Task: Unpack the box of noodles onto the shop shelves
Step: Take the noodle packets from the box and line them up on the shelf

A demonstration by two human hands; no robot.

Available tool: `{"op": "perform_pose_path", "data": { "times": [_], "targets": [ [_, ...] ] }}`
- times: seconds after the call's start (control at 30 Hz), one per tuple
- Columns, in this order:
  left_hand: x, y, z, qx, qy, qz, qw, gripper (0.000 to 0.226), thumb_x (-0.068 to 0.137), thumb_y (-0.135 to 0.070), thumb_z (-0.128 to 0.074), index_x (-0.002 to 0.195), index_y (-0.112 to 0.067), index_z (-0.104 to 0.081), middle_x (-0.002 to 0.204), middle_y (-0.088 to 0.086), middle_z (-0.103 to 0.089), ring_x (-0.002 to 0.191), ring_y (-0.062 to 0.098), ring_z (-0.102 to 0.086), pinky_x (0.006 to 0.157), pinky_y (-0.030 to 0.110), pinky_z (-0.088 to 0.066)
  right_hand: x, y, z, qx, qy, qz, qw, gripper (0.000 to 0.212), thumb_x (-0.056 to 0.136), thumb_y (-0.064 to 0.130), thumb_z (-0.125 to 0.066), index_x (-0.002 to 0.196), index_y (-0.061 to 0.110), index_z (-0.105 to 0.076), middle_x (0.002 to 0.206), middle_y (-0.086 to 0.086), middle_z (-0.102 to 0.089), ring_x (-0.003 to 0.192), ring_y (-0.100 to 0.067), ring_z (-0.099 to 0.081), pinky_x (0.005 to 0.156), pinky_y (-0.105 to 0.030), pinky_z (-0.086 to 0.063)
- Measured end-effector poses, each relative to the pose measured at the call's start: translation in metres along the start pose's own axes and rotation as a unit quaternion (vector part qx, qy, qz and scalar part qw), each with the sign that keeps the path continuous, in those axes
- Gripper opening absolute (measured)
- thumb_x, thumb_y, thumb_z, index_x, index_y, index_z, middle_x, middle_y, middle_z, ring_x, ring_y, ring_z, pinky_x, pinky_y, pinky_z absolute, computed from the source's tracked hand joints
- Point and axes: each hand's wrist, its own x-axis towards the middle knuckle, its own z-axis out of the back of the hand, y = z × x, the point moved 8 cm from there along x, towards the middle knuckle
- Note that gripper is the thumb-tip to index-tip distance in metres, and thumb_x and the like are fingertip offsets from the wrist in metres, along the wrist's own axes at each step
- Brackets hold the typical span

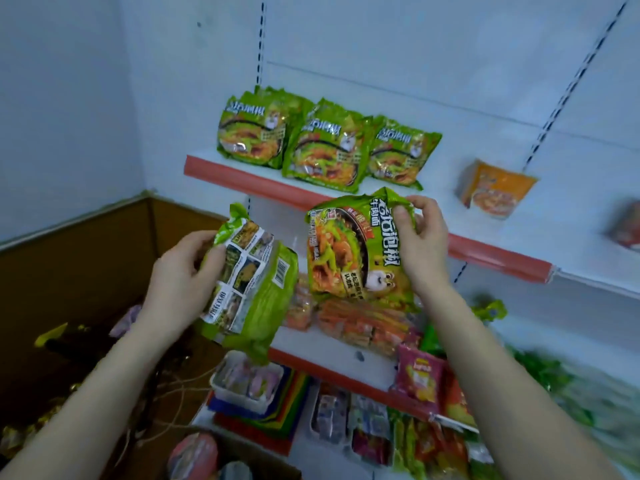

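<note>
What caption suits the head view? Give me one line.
Left hand grips a back-facing noodle packet, right hand a front-facing packet, near the upper shelf holding three matching packets.

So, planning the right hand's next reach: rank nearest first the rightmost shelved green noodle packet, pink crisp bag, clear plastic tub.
1. Rightmost shelved green noodle packet, above right hand.
2. Pink crisp bag, below.
3. Clear plastic tub, lower left.

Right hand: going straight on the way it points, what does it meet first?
Likely the rightmost green noodle pack standing on the upper shelf, up-left of the right hand; the shelf's red edge could come first, depth unclear.
</note>
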Motion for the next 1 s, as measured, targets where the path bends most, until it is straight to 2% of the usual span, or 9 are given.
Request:
{"op": "perform_pose_path", "data": {
  "times": [0.17, 0.33, 0.47, 0.57, 0.7, 0.77, 0.83, 0.9, 1.0],
  "targets": [
    [0.032, -0.044, -0.010, -0.032, -0.061, -0.032, 0.997, 0.020, 0.090, -0.017, -0.057, 0.106, -0.007, -0.065, 0.079, -0.002, -0.061, 0.065, -0.020, -0.053, 0.057, 0.001, -0.035, 0.069, 0.021, 0.043, -0.007, -0.030, 0.058, 0.998, 0.013, 0.092, 0.014, -0.054, 0.103, 0.020, -0.053, 0.092, 0.010, -0.055, 0.084, -0.005, -0.051, 0.076, -0.020, -0.040],
    [0.059, -0.087, -0.043, -0.081, -0.087, -0.061, 0.991, 0.048, 0.078, -0.044, -0.051, 0.108, -0.008, -0.064, 0.081, 0.005, -0.065, 0.067, 0.006, -0.057, 0.059, 0.017, -0.044, 0.150, 0.028, 0.088, -0.075, -0.067, 0.078, 0.992, 0.029, 0.093, 0.025, -0.052, 0.116, 0.008, -0.055, 0.107, 0.002, -0.055, 0.103, -0.012, -0.051, 0.080, -0.021, -0.037],
    [0.074, -0.121, -0.066, -0.075, -0.095, -0.087, 0.989, 0.021, 0.083, -0.030, -0.063, 0.102, -0.019, -0.063, 0.074, -0.009, -0.063, 0.056, 0.000, -0.052, 0.053, 0.010, -0.040, 0.211, 0.015, 0.089, -0.115, -0.020, 0.092, 0.989, 0.030, 0.092, 0.024, -0.053, 0.113, 0.003, -0.058, 0.113, -0.011, -0.061, 0.103, -0.022, -0.054, 0.073, -0.019, -0.031],
    [0.081, -0.140, -0.073, -0.080, -0.109, -0.101, 0.986, 0.031, 0.069, -0.053, -0.048, 0.090, -0.034, -0.059, 0.070, 0.001, -0.066, 0.061, 0.015, -0.052, 0.054, 0.027, -0.042, 0.245, 0.006, 0.073, -0.146, 0.048, 0.111, 0.982, 0.027, 0.092, 0.023, -0.054, 0.112, 0.005, -0.059, 0.112, -0.011, -0.060, 0.093, -0.016, -0.049, 0.074, -0.021, -0.031],
    [0.085, -0.159, -0.080, -0.052, -0.122, -0.122, 0.984, 0.036, 0.069, -0.051, -0.049, 0.093, -0.029, -0.062, 0.069, -0.011, -0.064, 0.060, 0.020, -0.055, 0.053, 0.020, -0.041, 0.274, -0.006, 0.041, -0.213, 0.150, 0.146, 0.954, 0.022, 0.092, 0.020, -0.054, 0.107, 0.006, -0.060, 0.109, -0.013, -0.061, 0.096, -0.024, -0.053, 0.076, -0.027, -0.037],
    [0.087, -0.161, -0.081, -0.036, -0.121, -0.124, 0.984, 0.022, 0.070, -0.051, -0.050, 0.087, -0.046, -0.063, 0.065, -0.007, -0.066, 0.061, 0.022, -0.058, 0.054, 0.022, -0.042, 0.285, -0.017, 0.027, -0.243, 0.182, 0.147, 0.942, 0.021, 0.092, 0.021, -0.054, 0.106, 0.007, -0.060, 0.109, -0.016, -0.062, 0.099, -0.028, -0.056, 0.079, -0.031, -0.040],
    [0.091, -0.167, -0.081, -0.020, -0.116, -0.140, 0.983, 0.017, 0.069, -0.054, -0.046, 0.078, -0.062, -0.057, 0.071, -0.017, -0.067, 0.071, 0.021, -0.060, 0.056, 0.025, -0.044, 0.294, -0.030, 0.016, -0.270, 0.201, 0.145, 0.930, 0.021, 0.092, 0.022, -0.054, 0.107, 0.009, -0.061, 0.111, -0.016, -0.062, 0.101, -0.029, -0.055, 0.080, -0.033, -0.040],
    [0.098, -0.171, -0.081, -0.024, -0.094, -0.146, 0.984, 0.019, 0.069, -0.054, -0.044, 0.078, -0.066, -0.055, 0.077, -0.029, -0.065, 0.073, 0.017, -0.061, 0.054, 0.022, -0.045, 0.300, -0.040, 0.006, -0.285, 0.216, 0.146, 0.922, 0.020, 0.091, 0.022, -0.054, 0.106, 0.009, -0.061, 0.111, -0.015, -0.062, 0.096, -0.026, -0.054, 0.076, -0.031, -0.038],
    [0.106, -0.171, -0.082, -0.022, -0.085, -0.140, 0.986, 0.018, 0.067, -0.056, -0.044, 0.080, -0.061, -0.057, 0.086, -0.023, -0.065, 0.069, 0.016, -0.064, 0.054, 0.024, -0.047, 0.304, -0.049, -0.014, -0.302, 0.248, 0.154, 0.908, 0.021, 0.092, 0.023, -0.054, 0.107, 0.011, -0.060, 0.110, -0.014, -0.061, 0.091, -0.024, -0.052, 0.075, -0.032, -0.039]
  ]
}}
